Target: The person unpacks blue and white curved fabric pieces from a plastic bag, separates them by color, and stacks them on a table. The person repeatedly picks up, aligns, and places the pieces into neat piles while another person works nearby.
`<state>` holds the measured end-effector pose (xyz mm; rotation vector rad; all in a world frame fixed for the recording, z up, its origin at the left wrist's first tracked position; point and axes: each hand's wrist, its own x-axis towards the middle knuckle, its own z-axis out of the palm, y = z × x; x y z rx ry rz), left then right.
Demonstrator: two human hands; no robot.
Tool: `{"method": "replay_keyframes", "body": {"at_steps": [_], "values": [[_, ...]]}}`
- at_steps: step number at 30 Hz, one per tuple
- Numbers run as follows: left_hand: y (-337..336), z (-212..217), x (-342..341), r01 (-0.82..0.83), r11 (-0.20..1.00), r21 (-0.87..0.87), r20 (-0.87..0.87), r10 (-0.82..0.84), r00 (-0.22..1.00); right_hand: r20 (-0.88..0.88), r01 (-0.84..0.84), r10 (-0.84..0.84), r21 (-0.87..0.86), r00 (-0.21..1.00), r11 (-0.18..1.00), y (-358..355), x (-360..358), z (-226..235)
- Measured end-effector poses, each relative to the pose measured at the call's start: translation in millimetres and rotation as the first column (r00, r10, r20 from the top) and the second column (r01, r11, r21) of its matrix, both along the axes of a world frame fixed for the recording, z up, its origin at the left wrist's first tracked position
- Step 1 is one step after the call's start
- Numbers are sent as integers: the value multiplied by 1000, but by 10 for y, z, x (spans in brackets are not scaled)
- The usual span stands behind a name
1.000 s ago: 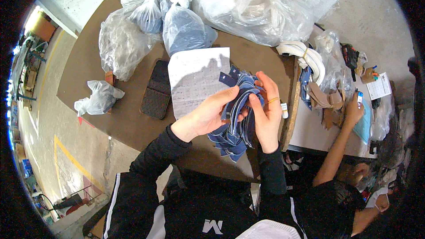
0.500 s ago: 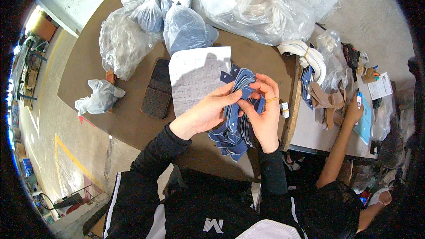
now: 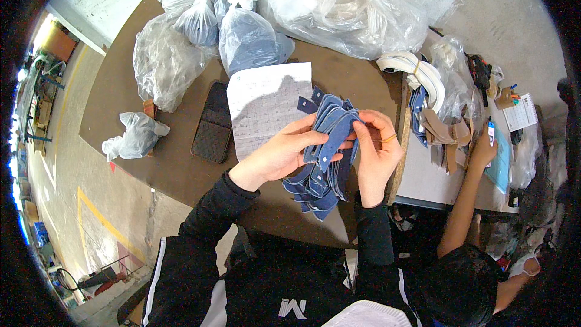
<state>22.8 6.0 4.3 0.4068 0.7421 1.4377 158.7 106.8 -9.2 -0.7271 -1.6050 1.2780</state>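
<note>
The person in front of me has the left hand [image 3: 275, 154] closed round a fanned stack of blue denim strips [image 3: 331, 127], holding it up over the brown table [image 3: 175, 163]. The right hand [image 3: 378, 154], with a yellow band [image 3: 389, 138] across it, pinches the stack's upper right edge between thumb and fingers. More denim pieces [image 3: 315, 191] hang or lie just below; I can't tell which. A handwritten sheet [image 3: 260, 109] is just left of the stack, beside a dark quilted case [image 3: 212, 124], with knotted plastic bags [image 3: 251, 42] behind
</note>
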Motion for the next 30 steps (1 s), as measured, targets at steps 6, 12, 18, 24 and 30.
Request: {"method": "replay_keyframes", "body": {"at_steps": [6, 12, 18, 24, 30], "values": [[-8, -166, -81, -149, 989, -16, -40, 148, 988, -57, -170, 160, -290, 985, 942, -82, -50, -6], [29, -272, 25, -259, 965, 52, -403, 257, 878, 117, -74, 87, -114, 989, 991, -69, -55, -121], [27, -253, 63, -255, 967, 29, -206, 255, 945, -12, -49, 47, -182, 999, 982, -60, -16, -25], [48, -310, 98, -340, 940, 18, -163, 338, 927, -167, -55, 2, -315, 986, 948, -18, 37, -88], [67, -298, 84, -416, 907, 63, -292, 415, 862, -397, -282, 58, -534, 916, 797, -62, 0, 20]]}}
